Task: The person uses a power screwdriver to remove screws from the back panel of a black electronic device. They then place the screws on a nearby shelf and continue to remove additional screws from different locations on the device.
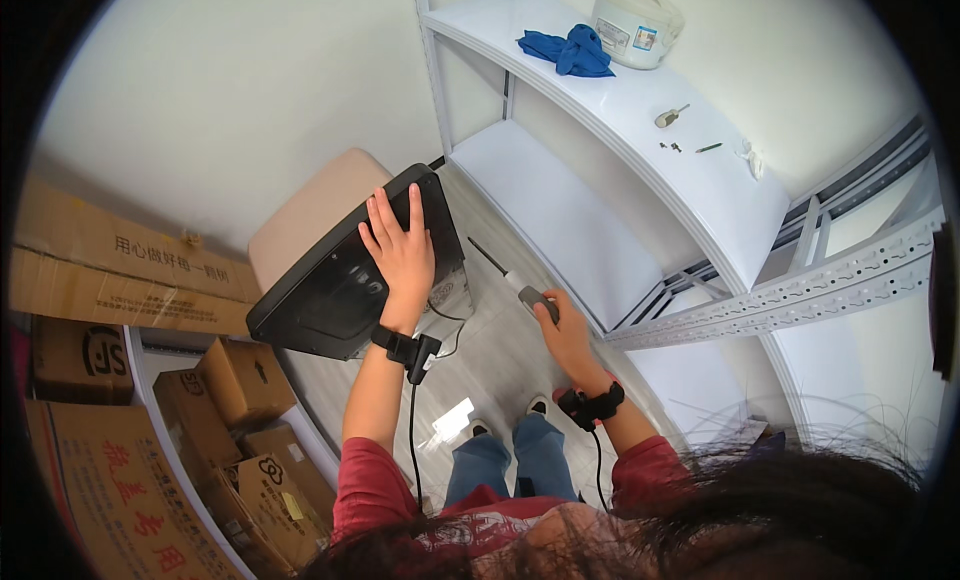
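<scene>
My left hand (402,255) lies with fingers spread on the upper edge of a large black panel (320,280), which is tilted and has a dark, moulded face. Beneath the panel is a lighter body (455,295) with a thin black cable hanging from it; the hand and panel hide much of it. In my right hand (568,342) is a screwdriver (541,305) with a grey handle and a long dark shaft. Its tip points up and left, apart from the panel. Behind the panel stands a beige, padded-looking block (315,205).
A white shelf (640,165) at right carries a blue cloth (570,52), a white lidded appliance (637,25), a short screwdriver (670,117), small screws (670,147), a slim green tool (709,148) and a crumpled white piece (753,160). Cardboard boxes (248,380) fill the left side.
</scene>
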A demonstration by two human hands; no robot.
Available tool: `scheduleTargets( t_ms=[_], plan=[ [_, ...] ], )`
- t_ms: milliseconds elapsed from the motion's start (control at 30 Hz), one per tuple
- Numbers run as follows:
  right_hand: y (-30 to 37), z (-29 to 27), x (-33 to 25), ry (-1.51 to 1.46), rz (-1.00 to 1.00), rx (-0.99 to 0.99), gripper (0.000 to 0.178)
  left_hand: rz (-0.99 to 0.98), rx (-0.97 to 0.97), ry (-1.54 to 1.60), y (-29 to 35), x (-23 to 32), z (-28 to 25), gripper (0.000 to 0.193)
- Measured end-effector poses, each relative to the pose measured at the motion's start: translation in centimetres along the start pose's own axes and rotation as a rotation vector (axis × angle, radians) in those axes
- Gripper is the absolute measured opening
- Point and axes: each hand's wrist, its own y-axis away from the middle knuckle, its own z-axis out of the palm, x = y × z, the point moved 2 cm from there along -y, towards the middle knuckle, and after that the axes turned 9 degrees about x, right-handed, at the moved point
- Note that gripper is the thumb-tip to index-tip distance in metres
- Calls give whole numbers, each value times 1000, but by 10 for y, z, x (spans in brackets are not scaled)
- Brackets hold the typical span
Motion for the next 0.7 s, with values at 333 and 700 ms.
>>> scheduleTargets(
  t_ms=[333, 700],
  plan=[
    [12, -5, -14, -26, 45, -6, 25, 125, -78, 201, 40, -2, -10, 76],
    [13, -18, -39, -203, -6, 140, 55, 121, -276, 908, 40, 78, -59, 63]
  ],
)
